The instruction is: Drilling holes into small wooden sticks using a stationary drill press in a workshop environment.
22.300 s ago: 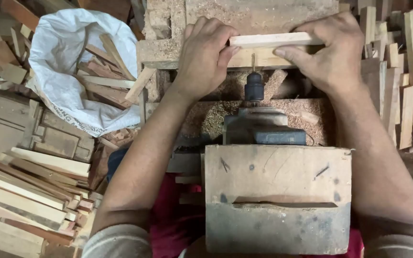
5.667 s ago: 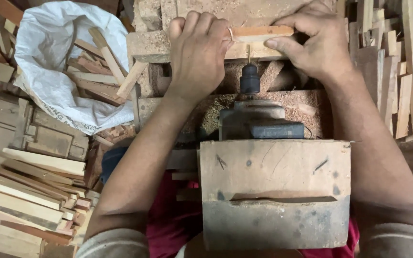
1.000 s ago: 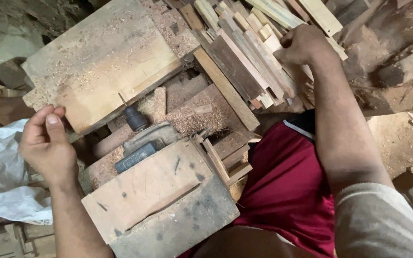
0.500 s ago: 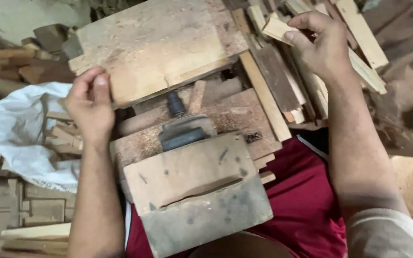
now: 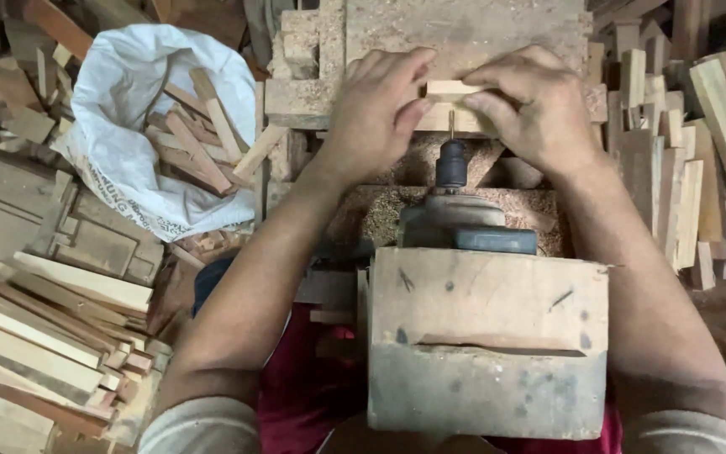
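Both hands are back at 12 o'clock, meeting over the drill after reaching apart half a second ago.

Left hand and right hand pinch 1 short pale wooden strip between thumbs and fingers, clamped on it from either end. It lies flat across the sawdust-covered wooden block, just above the drill bit, whose chuck points up from the mounted drill. A worn wooden box sits at 6 o'clock. At 10 o'clock, a white sack holds offcuts; stacked slats lie at 8 o'clock.
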